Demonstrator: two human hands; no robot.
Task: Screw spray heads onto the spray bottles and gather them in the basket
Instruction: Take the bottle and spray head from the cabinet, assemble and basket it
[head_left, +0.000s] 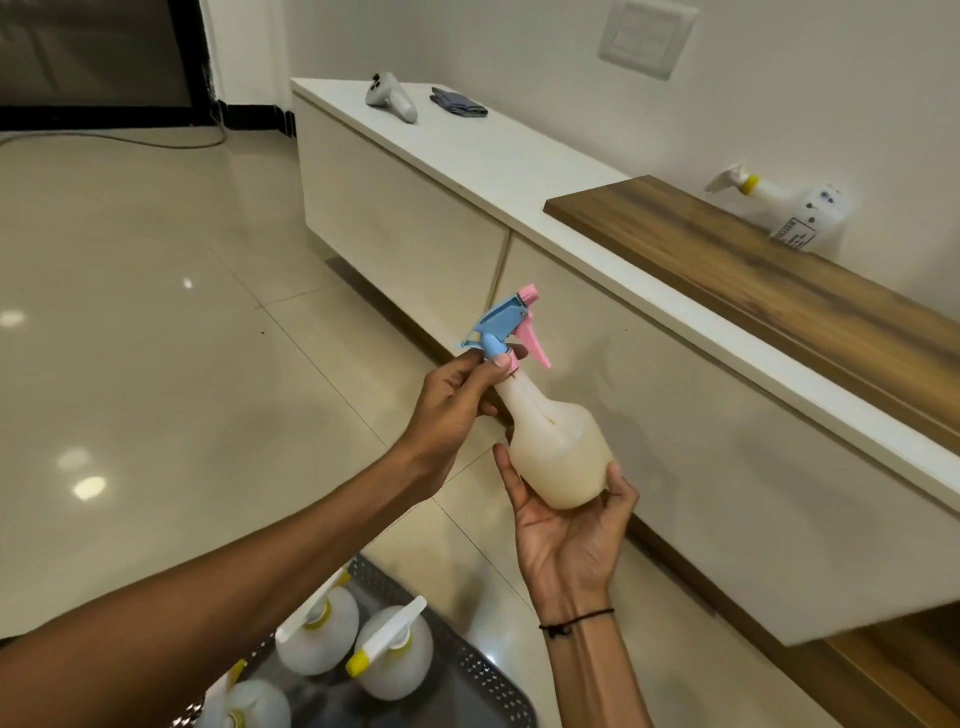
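A cream translucent spray bottle (558, 447) tilts in the air in front of the cabinet. My right hand (569, 525) cups its base from below with thumb and fingers round it. On its neck sits a blue and pink spray head (506, 325), and my left hand (452, 410) pinches the collar just under that head. Below, a grey perforated basket (488, 680) on the floor holds three white bottles (395, 652) with white and yellow spray heads. Another white bottle (802, 210) with a yellow collar lies on the wooden shelf top at the wall.
A long white cabinet (467, 156) runs along the wall, with a wooden board (753, 275) on its right part. A white controller (392, 96) and a folded grey cloth (457, 101) lie on its far end. Glossy tile floor (156, 338) stretches to the left.
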